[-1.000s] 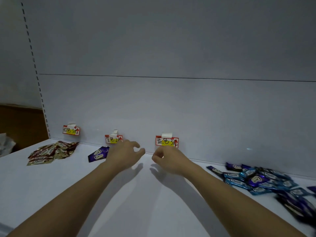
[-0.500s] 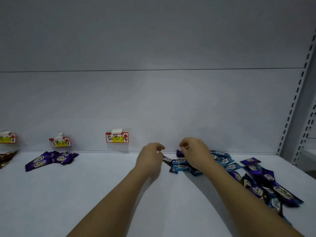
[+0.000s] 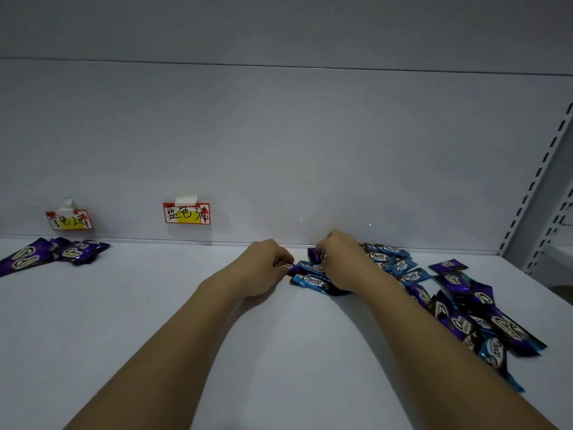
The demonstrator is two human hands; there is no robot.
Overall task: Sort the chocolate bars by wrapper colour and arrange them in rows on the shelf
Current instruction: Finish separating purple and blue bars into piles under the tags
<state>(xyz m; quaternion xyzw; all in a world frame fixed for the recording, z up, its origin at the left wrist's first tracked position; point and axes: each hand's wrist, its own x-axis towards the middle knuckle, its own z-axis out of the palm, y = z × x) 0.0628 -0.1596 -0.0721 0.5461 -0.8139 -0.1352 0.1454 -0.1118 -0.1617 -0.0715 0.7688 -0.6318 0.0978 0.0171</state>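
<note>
A mixed pile of blue and purple chocolate bars (image 3: 459,293) lies on the white shelf (image 3: 155,321) at the right, against the back wall. My left hand (image 3: 263,268) pinches the end of a purple bar (image 3: 283,264) at the pile's left edge. My right hand (image 3: 341,259) is curled round another purple bar (image 3: 314,255) just beside it. A blue bar (image 3: 311,280) lies under and between both hands. A sorted group of purple bars (image 3: 52,254) sits at the far left.
Two handwritten labels are taped to the back wall: one above the purple group (image 3: 68,219), one left of my hands (image 3: 186,213). A slotted metal upright (image 3: 539,181) bounds the shelf at the right.
The view has swung right from the labelled area to the mixed pile. Both hands have travelled right and forward and closed on purple bars at the pile's left edge.
</note>
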